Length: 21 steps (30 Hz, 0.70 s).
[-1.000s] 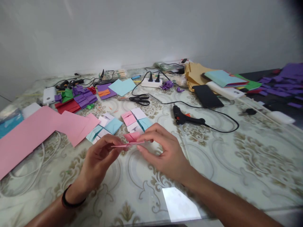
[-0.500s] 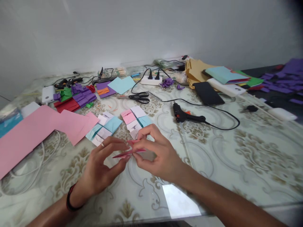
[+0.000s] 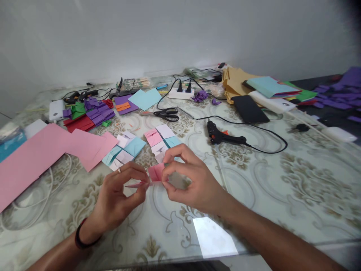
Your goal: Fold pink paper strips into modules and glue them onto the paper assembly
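Note:
A small folded pink paper (image 3: 156, 172) is held between my two hands over the front middle of the table. My left hand (image 3: 121, 192) pinches its left side between thumb and fingers, with a thin flap pointing left. On the opposite side, my right hand (image 3: 188, 178) grips the paper with its fingertips and hides part of that edge. Just beyond lie folded paper squares in white and light blue (image 3: 124, 150), and another group in pink, white and light blue (image 3: 160, 141), partly covered by my right hand.
Pink sheets (image 3: 36, 158) and a white cable lie at left. A black glue gun (image 3: 225, 134) with its cord rests right of centre. Scissors (image 3: 166, 114), a power strip (image 3: 181, 93), a black phone (image 3: 250, 109) and coloured paper piles (image 3: 98, 114) sit farther back.
My hands have drawn slightly apart, the left shifting left. The pink paper has opened out, and its inner face now shows between my fingers.

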### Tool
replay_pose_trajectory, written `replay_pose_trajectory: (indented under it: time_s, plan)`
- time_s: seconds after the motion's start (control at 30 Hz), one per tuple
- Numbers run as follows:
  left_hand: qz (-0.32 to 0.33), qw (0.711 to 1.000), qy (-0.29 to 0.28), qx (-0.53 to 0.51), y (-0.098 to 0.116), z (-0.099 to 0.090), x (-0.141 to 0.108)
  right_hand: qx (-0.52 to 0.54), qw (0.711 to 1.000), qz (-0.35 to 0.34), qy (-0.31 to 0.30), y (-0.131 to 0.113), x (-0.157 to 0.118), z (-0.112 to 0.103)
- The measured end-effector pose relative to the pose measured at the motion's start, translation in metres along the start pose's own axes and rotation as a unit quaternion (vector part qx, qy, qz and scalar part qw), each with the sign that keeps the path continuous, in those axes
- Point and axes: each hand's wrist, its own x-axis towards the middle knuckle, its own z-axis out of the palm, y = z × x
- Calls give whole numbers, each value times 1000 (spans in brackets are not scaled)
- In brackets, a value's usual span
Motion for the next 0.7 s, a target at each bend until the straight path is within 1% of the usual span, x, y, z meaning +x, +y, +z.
replay_pose_trajectory:
  time_s: [0.17, 0.3, 0.33, 0.47, 0.5, 0.57, 0.63, 0.7]
  plan:
    - [-52, 997, 33, -50, -4, -4, 5, -18, 1000, 5, 7, 3, 4, -7]
    - [-69, 995, 64, -39, -11, -2, 7, -15, 997, 36, 60, 4, 6, -11]
    - [-63, 995, 64, -31, -12, -1, 7, -6, 997, 46, 57, 4, 6, -11]
    - [-3, 999, 44, 3, -13, 2, 3, 41, 996, 77, -13, 4, 4, -5]
    - [9, 999, 44, 10, -12, 2, 2, 45, 996, 79, -17, 4, 3, -3]
    - [17, 999, 45, 2, -11, 2, 1, 40, 996, 76, -3, 4, 2, -1]
    - [-13, 998, 48, -46, -13, 1, 1, 19, 997, 69, 17, 3, 1, 0]
    - [-71, 987, 66, -125, -17, 2, 2, -11, 998, 59, 35, 4, 0, 0]
